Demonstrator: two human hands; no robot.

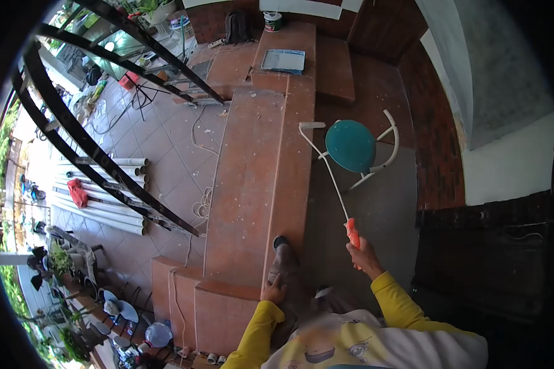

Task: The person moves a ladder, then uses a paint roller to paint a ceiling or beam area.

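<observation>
One right hand (364, 253) grips a thin wire-framed roller's (326, 161) orange handle.

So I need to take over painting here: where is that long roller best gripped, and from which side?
Grip the roller by its orange handle, where the right hand holds it now. Come from the near, lower end: the thin bare rod angles away toward the roller head, offering little to grasp.

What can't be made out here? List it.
- Left hand: head view; rests on the knee, fingers mostly hidden behind it.
- Paint tray: too far and small to tell whether it holds paint.
- Paint roller: sleeve end tiny; wet or dry unclear. The right hand grips its orange handle.
- Stool: legs mostly hidden under the seat.
</observation>
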